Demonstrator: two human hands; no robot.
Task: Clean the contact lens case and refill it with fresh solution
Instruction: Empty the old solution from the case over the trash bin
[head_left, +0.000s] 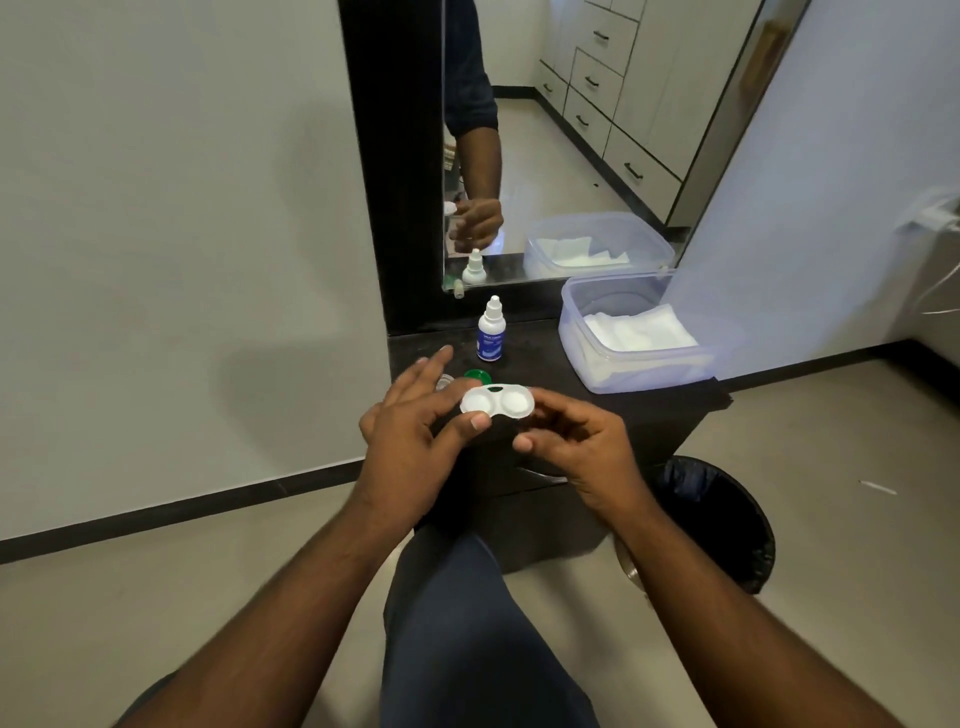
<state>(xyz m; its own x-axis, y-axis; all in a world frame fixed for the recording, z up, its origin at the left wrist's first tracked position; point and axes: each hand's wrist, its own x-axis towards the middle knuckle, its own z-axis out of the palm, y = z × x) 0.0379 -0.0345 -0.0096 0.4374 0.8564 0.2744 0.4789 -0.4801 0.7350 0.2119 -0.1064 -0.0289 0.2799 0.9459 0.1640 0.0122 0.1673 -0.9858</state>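
A white contact lens case (497, 401) with both wells uncovered is held level above the front of the dark counter (550, 374). My left hand (410, 431) pinches its left end, thumb on the near rim and the other fingers stretched out behind it. My right hand (571, 441) grips its right end with curled fingers. A green cap (477, 375) lies on the counter just behind the case. A pale cap (444, 382) sits partly hidden by my left fingers. Further back stands a small white solution bottle (491, 332) with a blue label, capped and upright.
A clear plastic tub (576, 332) holding white tissues sits at the counter's right. A mirror (571, 156) rises behind the counter. A black bin (727, 519) stands on the floor to the right, below the counter. My knee is under my hands.
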